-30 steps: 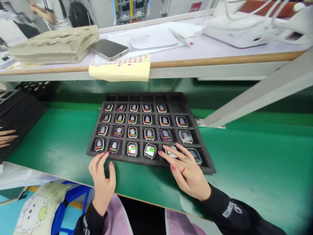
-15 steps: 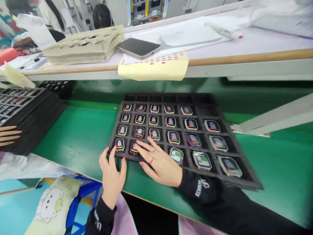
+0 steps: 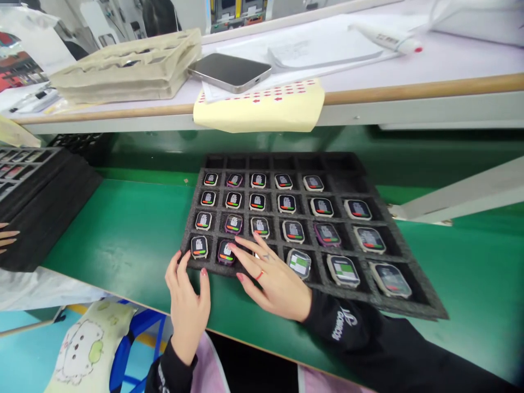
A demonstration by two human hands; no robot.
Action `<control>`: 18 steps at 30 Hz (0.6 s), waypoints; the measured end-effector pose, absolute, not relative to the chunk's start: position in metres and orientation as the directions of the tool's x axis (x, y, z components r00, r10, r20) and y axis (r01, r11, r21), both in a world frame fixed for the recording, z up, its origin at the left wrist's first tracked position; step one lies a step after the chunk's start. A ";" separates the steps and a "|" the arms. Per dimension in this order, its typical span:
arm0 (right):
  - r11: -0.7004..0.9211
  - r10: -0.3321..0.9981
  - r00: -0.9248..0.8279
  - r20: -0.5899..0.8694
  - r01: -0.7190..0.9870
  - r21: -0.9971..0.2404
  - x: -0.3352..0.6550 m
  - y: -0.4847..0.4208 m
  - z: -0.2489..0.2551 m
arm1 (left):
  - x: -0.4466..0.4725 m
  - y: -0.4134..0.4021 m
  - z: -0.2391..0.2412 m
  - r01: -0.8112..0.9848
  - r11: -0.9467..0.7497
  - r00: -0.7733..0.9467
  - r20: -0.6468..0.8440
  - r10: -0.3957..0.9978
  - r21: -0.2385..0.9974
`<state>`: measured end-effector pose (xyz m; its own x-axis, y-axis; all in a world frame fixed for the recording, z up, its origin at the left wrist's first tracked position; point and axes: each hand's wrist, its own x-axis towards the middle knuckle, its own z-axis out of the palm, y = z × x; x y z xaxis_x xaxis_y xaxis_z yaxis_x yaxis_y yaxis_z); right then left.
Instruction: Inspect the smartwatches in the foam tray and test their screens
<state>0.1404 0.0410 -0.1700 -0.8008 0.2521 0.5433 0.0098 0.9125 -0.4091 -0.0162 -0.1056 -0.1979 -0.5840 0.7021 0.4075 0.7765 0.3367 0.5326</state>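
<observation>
A black foam tray (image 3: pixel 413 297) lies on the green bench, its cells filled with several lit smartwatch bodies (image 3: pixel 286 203). My left hand (image 3: pixel 188 297) rests open at the tray's near left corner, fingertips on the foam edge. My right hand (image 3: pixel 270 275) lies flat across the front row, fingers spread, the index tip touching a purple-cased watch (image 3: pixel 225 252) in the second cell from the left. A watch with a green and white screen (image 3: pixel 298 263) sits just right of that hand. The cell under my palm is hidden.
A raised white shelf (image 3: pixel 409 90) holds a phone (image 3: pixel 229 71), a yellow sticker sheet (image 3: pixel 262 106), stacked pulp trays (image 3: pixel 123 68) and a marker (image 3: pixel 385 38). More black trays (image 3: pixel 36 191) sit at left, with another person's fingertips (image 3: pixel 7 240) on them. A grey brace (image 3: pixel 462 194) crosses at right.
My right hand has moved from the tray's right front cells to the left front cells. My left hand stayed at the near left corner. The view shifted left.
</observation>
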 end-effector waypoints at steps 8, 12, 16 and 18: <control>0.899 0.379 -0.666 0.643 0.100 -0.427 0.152 0.049 -0.164 | -0.019 -0.105 -0.198 0.770 0.301 -0.585 0.432 0.687 0.563; 0.889 0.455 -0.645 0.614 0.288 -0.356 0.172 0.061 -0.162 | -0.019 -0.106 -0.198 0.781 0.299 -0.571 0.434 0.697 0.547; 0.855 0.514 -0.641 0.569 0.439 -0.278 0.188 0.069 -0.167 | -0.020 -0.107 -0.199 0.791 0.280 -0.555 0.446 0.702 0.544; 0.848 0.524 -0.652 0.548 0.462 -0.261 0.191 0.070 -0.169 | -0.021 -0.107 -0.199 0.789 0.273 -0.555 0.448 0.701 0.550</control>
